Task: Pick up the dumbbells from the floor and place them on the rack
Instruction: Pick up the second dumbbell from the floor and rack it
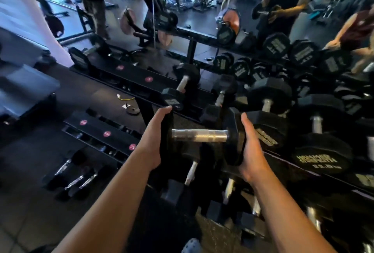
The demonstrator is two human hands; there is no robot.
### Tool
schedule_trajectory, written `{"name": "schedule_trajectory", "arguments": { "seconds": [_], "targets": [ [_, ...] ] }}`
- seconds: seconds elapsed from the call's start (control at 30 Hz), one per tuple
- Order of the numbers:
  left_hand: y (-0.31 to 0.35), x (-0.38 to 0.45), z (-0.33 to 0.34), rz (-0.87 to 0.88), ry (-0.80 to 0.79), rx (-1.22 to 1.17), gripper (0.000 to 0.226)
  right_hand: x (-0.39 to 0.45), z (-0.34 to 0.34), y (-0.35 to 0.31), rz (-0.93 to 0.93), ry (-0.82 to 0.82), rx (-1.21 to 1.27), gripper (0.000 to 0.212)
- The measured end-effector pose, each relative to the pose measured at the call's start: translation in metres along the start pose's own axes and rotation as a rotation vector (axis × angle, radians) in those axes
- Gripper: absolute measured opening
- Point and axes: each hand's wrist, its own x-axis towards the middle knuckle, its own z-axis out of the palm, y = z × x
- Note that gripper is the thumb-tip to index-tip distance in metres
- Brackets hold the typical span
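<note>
Two hands, left hand (156, 133), right hand (250, 147), dumbbell (199, 135) clasped between

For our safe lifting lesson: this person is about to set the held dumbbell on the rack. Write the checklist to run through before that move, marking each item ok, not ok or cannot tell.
1. Both hands on the load: left hand and right hand each cup one end of the dumbbell. Ok.
2. Dumbbell level: its steel handle lies roughly horizontal. Ok.
3. Free slot on the rack: the tiers left of the hands have empty cradles. Ok.
4. Matching weight slot: the red labels are too blurred to read. Cannot tell.
5. Fingers clear of pinch points: they wrap the end faces, close to racked dumbbells. Not ok.
6. Floor under the load: other dumbbells lie there. Not ok.
</note>
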Motion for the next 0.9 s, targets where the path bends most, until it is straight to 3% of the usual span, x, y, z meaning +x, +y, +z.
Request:
{"name": "schedule_trajectory", "arguments": {
  "seconds": [0.1,0.2,0.37,0.5,0.57,0.67,0.73,0.83,0.9],
  "targets": [
    [0.030,0.035,-0.017,0.057,0.047,-0.059,0.040,0.050,0.036,-0.012,-0.015,-0.058,-0.025,0.065],
    [0.062,0.068,-0.030,0.097,0.105,-0.071,0.043,0.106,0.073,-0.024,-0.049,-0.122,-0.092,0.083],
    [0.117,0.122,-0.061,0.108,0.220,-0.122,0.046,0.191,0.136,-0.044,-0.113,-0.213,-0.149,0.095],
    [0.149,0.161,-0.085,0.146,0.231,-0.211,0.045,0.254,0.187,-0.057,-0.055,-0.300,-0.172,0.081],
    [0.163,0.184,-0.099,0.173,0.266,-0.249,0.052,0.292,0.209,-0.059,-0.020,-0.333,-0.208,0.097],
    [0.181,0.225,-0.124,0.200,0.317,-0.296,0.074,0.349,0.245,-0.061,0.041,-0.365,-0.288,0.106],
    [0.196,0.256,-0.142,0.201,0.307,-0.316,0.076,0.384,0.272,-0.062,0.082,-0.371,-0.339,0.112],
    [0.217,0.308,-0.173,0.204,0.347,-0.321,0.070,0.439,0.315,-0.064,0.082,-0.387,-0.384,0.112],
    [0.232,0.341,-0.191,0.191,0.360,-0.328,0.079,0.470,0.345,-0.067,0.052,-0.412,-0.414,0.105]
  ]
}}
